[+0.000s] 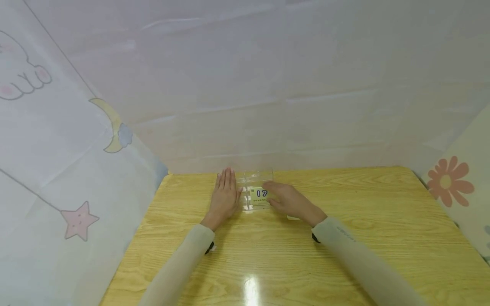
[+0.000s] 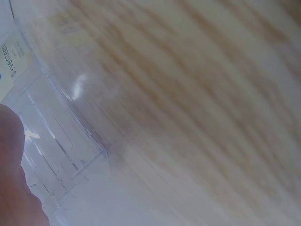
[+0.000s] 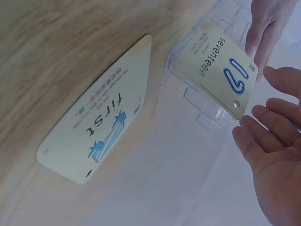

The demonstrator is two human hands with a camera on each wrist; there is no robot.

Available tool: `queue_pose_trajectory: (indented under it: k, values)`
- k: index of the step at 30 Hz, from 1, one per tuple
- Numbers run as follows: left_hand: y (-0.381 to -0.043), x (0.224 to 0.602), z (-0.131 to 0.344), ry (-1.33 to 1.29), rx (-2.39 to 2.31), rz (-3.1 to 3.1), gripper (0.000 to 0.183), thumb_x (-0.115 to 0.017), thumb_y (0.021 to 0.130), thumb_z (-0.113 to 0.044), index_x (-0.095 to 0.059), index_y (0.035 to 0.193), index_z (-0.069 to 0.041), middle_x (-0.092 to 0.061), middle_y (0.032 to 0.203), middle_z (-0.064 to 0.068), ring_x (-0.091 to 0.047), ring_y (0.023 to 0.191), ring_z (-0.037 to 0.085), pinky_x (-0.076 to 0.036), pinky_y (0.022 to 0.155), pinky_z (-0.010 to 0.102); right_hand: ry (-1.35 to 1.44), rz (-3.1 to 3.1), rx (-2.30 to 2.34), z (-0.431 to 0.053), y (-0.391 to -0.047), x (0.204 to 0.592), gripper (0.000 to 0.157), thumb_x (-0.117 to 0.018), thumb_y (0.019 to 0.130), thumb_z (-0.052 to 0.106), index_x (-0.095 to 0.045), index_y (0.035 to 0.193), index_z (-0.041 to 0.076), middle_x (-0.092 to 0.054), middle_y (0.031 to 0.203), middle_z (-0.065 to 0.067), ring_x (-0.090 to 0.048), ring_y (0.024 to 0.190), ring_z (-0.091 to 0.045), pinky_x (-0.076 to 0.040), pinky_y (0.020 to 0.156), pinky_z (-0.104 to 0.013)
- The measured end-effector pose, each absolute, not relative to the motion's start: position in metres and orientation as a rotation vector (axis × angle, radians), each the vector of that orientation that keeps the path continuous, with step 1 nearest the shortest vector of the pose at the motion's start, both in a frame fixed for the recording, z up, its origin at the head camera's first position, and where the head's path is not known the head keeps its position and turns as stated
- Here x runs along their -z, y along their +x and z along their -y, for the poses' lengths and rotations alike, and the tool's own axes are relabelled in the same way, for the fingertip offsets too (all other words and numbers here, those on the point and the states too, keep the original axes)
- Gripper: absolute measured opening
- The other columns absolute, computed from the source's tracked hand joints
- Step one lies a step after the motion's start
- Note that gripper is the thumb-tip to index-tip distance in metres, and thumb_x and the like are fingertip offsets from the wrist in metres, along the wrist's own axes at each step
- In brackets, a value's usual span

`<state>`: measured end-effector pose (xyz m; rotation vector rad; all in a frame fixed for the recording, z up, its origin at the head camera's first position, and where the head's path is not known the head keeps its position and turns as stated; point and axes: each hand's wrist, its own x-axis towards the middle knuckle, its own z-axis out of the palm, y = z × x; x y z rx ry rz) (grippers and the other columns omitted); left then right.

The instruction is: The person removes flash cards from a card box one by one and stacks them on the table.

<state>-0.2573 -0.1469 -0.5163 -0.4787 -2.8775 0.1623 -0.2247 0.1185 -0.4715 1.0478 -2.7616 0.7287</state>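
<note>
Transparent plastic forms the box [image 1: 254, 175], which serves as the reference for all positions below. The box lies on the wood-grain table [image 1: 383, 212], near its far edge.

Number card [image 1: 259, 196]: located at the right-hand part of the box. Printed matter: "17" in blue outline, with "seventeen" beneath. Whether the card rests inside the box or on top of it cannot be told.

Left hand [image 1: 225, 197]: located over the left-hand part of the box. The fingers are straight and held together, pointing away from the person; the thumb stands apart, toward the number card.

Right hand [image 1: 289, 201]: located at the right end of the box, next to the number card. The thumb and fingers are apart and loosely bent, with nothing clamped between them. Contact between the fingertips and the card cannot be confirmed.

Second card [image 3: 101, 113]: flat on the table, to the right of the box and nearer the person. Printed matter: "first" and a blue picture.

White sheet [image 1: 245, 85]: upright behind the box.
</note>
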Motion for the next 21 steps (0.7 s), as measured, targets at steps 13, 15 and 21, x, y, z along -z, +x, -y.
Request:
queue_pose_trajectory:
  k: [13,15,21]
  values:
    - [-0.257,0.516,0.146,-0.486,-0.129,2.877,0.072,-0.031,0.116,-0.040,-0.008,0.166,0.007,-0.010,0.176,0.026,-0.015,0.165,0.039,-0.010,0.137,0.049,1.098,2.731,-0.581,-0.108,-0.226,0.474,0.060,-0.075,0.099,0.025,-0.055,0.150,0.000,-0.052,0.158,-0.022,-0.051,0.147,-0.040,-0.051,0.114,-0.053]
    - [-0.257,0.516,0.146,-0.484,-0.135,2.884,0.072,-0.031,0.116,-0.040,-0.007,0.166,0.007,-0.008,0.176,0.026,-0.014,0.165,0.039,-0.009,0.137,0.049,1.113,2.730,-0.575,-0.107,-0.227,0.476,0.063,-0.075,0.099,0.029,-0.054,0.151,0.000,-0.051,0.159,-0.022,-0.048,0.150,-0.040,-0.049,0.116,-0.054]
    - [-0.256,0.516,0.146,-0.475,-0.163,2.876,0.072,-0.030,0.116,-0.041,-0.010,0.166,0.006,-0.012,0.176,0.026,-0.013,0.166,0.037,-0.010,0.137,0.049,1.162,2.709,-0.524,-0.104,-0.227,0.481,0.073,-0.073,0.098,0.043,-0.051,0.154,0.001,-0.050,0.160,-0.022,-0.046,0.152,-0.040,-0.044,0.121,-0.054]
